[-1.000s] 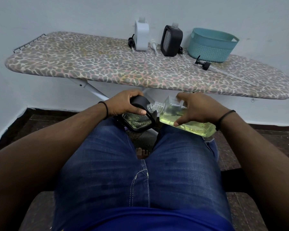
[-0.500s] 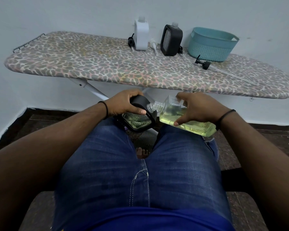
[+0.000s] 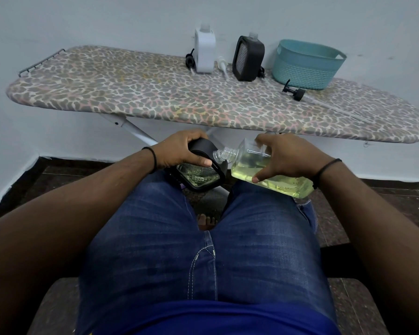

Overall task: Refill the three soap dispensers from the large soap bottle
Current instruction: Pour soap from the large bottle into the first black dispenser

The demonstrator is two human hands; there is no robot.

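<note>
My left hand [image 3: 183,151] grips a black soap dispenser [image 3: 200,176], tilted over my knees. Its clear window shows yellow-green liquid. My right hand [image 3: 288,158] holds the large clear soap bottle [image 3: 271,176], which lies almost flat and is partly full of yellow-green soap. The bottle's open threaded neck [image 3: 221,154] touches the top of the black dispenser. On the ironing board [image 3: 136,95] a white dispenser [image 3: 205,52] and a second black dispenser [image 3: 248,59] stand upright with their pumps off.
A teal basket [image 3: 305,65] stands at the board's back right. A black pump head with its tube [image 3: 294,91] lies in front of it. Two more pumps [image 3: 190,60] lie beside the white dispenser. I sit on a stool, close to the board's front edge.
</note>
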